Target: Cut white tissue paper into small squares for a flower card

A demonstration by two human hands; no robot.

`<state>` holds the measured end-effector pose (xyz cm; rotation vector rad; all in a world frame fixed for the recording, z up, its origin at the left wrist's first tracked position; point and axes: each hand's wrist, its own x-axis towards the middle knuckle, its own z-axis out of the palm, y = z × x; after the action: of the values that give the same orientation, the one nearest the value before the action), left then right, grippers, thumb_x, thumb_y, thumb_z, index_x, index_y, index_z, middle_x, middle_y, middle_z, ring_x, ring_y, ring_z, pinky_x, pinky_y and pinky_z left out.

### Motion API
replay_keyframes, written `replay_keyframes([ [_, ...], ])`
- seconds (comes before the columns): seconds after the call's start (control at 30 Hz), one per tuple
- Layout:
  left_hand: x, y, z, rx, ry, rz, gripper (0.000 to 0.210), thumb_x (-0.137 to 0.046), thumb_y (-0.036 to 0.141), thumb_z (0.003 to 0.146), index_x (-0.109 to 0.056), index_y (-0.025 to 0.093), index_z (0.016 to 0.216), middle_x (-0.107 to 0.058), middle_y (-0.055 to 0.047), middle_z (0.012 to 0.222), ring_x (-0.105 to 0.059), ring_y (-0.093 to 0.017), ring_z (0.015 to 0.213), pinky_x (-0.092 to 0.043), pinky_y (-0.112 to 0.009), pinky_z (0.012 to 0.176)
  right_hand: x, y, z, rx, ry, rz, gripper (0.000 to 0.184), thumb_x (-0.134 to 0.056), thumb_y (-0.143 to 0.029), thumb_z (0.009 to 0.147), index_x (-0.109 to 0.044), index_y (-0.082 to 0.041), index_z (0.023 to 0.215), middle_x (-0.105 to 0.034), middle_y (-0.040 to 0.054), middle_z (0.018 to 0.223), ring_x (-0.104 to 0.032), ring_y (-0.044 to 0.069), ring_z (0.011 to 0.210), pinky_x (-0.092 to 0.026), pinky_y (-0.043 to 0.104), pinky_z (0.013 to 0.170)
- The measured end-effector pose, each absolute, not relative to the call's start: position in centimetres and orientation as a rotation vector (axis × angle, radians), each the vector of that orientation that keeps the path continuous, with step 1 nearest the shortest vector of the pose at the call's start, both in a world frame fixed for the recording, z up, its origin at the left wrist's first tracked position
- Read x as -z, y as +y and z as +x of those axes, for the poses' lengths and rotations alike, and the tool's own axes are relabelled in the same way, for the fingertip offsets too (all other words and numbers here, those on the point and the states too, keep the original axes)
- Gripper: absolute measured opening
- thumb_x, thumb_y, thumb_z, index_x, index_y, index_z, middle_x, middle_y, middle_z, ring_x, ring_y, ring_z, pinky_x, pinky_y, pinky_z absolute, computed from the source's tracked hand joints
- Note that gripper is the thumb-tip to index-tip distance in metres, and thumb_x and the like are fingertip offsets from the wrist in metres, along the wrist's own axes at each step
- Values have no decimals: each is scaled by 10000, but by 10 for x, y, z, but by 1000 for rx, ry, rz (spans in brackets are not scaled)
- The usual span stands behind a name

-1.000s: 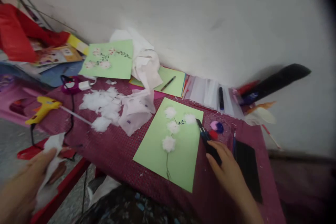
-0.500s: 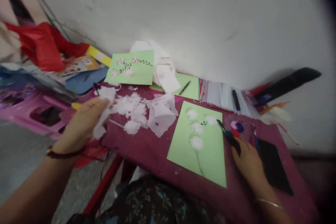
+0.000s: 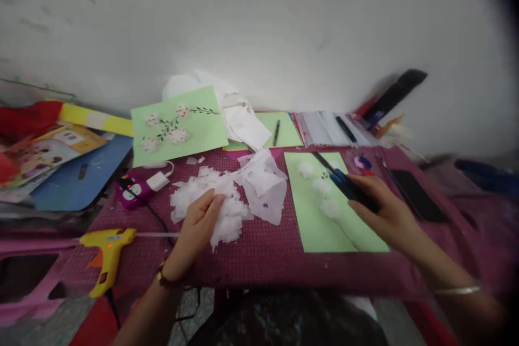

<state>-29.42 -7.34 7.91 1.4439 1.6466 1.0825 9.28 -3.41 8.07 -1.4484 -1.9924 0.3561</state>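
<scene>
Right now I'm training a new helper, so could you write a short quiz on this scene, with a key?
1. Which hand holds the dark tool?
2. True or false: the yellow glue gun is to the right of the white scraps.
3. How many flowers are on the leftmost green card?

Key:
1. The right hand.
2. False; the yellow glue gun is left of the white scraps.
3. Four.
</scene>
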Motion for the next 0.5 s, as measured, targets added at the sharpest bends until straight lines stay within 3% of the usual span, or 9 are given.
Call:
replay_keyframes([
  [0.2, -65, -113, -260, -955, 1639, 1176, 292, -572, 466, 867, -649, 205, 762, -608, -6, 654, -556, -190, 646, -428, -245, 525, -79, -47, 94, -525, -2019, -1400, 472, -593, -213, 836, -595, -234, 1307, -665, 111, 1178, -642, 297, 1102, -506, 512, 989],
  [0.33, -50, -120, -227, -793, 1570, 1156, 283, -609, 437, 813, -673, 202, 669, -623, -29, 613, -583, -213, 635, -456, -256, 502, -54, -46, 138, -407, -1889, -1610, 511, -568, -148, 807, -596, -231, 1311, -667, 109, 1187, -630, 295, 1106, -492, 522, 1005],
  [0.5, -37, -110, -196, -683, 1543, 1097, 296, -668, 469, 735, -695, 189, 642, -626, -37, 556, -567, -207, 505, -453, -279, 424, -19, -50, 177, -256, -1809, -1780, 470, -574, -147, 798, -637, -214, 1260, -684, 115, 1171, -560, 340, 1240, -377, 599, 1118],
])
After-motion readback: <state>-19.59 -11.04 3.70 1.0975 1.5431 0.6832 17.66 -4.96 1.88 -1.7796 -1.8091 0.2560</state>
